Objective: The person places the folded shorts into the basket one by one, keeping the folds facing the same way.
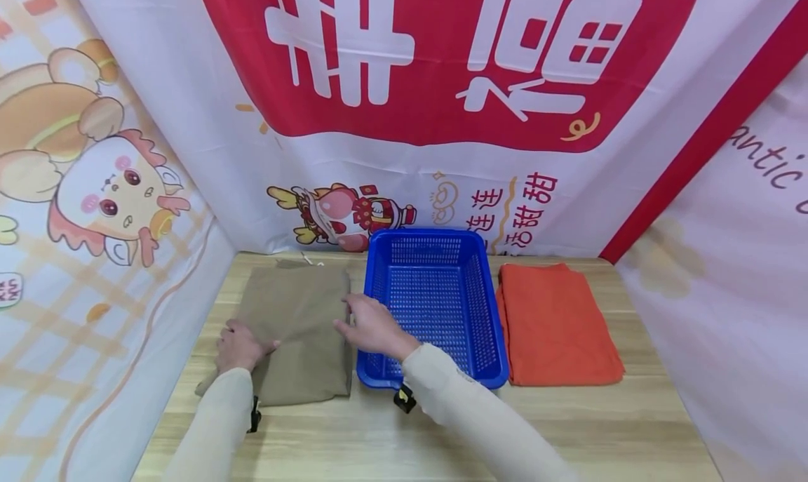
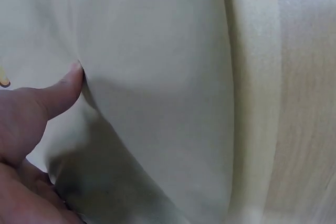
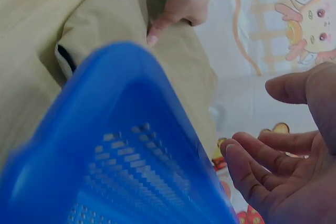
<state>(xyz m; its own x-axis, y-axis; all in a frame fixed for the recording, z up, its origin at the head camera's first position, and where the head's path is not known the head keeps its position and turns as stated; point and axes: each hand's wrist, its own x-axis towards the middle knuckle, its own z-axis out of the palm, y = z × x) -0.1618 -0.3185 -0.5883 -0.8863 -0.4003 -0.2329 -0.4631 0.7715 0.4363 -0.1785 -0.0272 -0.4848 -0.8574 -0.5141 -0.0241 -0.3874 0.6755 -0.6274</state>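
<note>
The left cloth (image 1: 303,356) is plain khaki brown, the basket (image 1: 429,306) deep blue with a mesh pattern, the right cloth (image 1: 558,327) an even orange-red, the 2 sleeves (image 1: 473,408) cream, and the surface (image 1: 606,433) pale tan with wood grain. The white back hanging (image 1: 202,110) bears a red panel (image 1: 435,75) with 2 large white characters (image 1: 380,54); the white left hanging (image 1: 173,349) shows tan-orange checks (image 1: 104,338) and a pink, white and brown cartoon (image 1: 116,187).
</note>
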